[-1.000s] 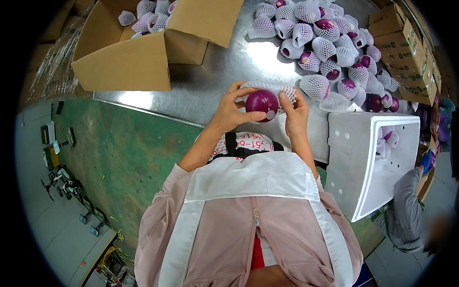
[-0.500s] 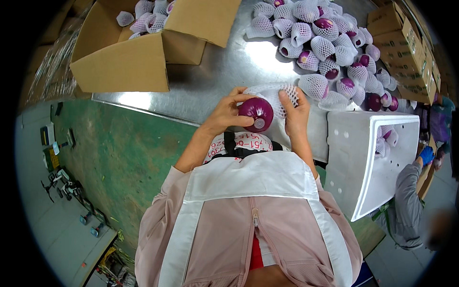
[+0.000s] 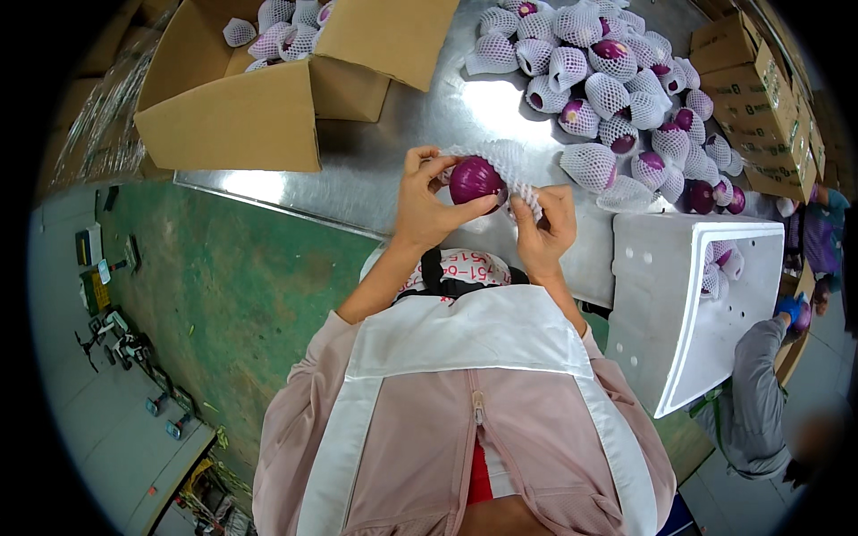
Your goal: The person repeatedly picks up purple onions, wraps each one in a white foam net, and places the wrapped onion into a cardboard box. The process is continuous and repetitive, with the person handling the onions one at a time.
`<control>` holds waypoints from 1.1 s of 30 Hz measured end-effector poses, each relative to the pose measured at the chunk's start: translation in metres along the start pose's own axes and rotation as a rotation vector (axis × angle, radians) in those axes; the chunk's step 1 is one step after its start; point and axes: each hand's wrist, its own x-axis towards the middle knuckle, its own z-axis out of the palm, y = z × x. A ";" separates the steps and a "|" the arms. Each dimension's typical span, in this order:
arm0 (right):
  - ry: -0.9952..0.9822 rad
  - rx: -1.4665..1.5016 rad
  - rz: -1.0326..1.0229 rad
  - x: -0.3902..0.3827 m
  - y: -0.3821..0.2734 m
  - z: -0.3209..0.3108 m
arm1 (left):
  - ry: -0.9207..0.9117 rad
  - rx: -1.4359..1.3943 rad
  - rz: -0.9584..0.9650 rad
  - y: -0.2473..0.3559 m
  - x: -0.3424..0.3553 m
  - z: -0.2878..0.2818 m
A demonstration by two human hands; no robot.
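Observation:
Over the steel table's front edge, my left hand (image 3: 429,201) holds a red onion (image 3: 474,181), fingers behind it and thumb across its lower front. My right hand (image 3: 542,228) pinches a white foam net sleeve (image 3: 506,161), which bunches behind and to the right of the onion, partly around it. Beyond my hands lies a pile of red onions in foam nets (image 3: 612,94). An open cardboard box (image 3: 223,129) with netted onions inside stands at the back left.
A white foam crate (image 3: 651,295) with netted onions is at the right, beside stacked cartons (image 3: 751,98). A co-worker in grey (image 3: 758,389) with a blue glove is at far right. The steel table (image 3: 241,188) edges a green floor.
My left hand has turned the onion and shifted it a little up and left into the sleeve. My right hand has moved lower, bunching the net. The co-worker's blue glove has shifted.

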 end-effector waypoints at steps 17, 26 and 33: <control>-0.142 -0.065 -0.554 0.028 -0.011 0.002 | 0.215 -0.348 0.024 0.016 -0.010 0.021; -0.264 -0.002 -0.305 0.028 -0.026 0.009 | 0.134 -0.707 -0.271 -0.004 -0.009 0.010; -0.190 0.013 -0.181 0.020 -0.021 0.008 | -0.008 -0.885 -0.406 0.014 -0.011 0.004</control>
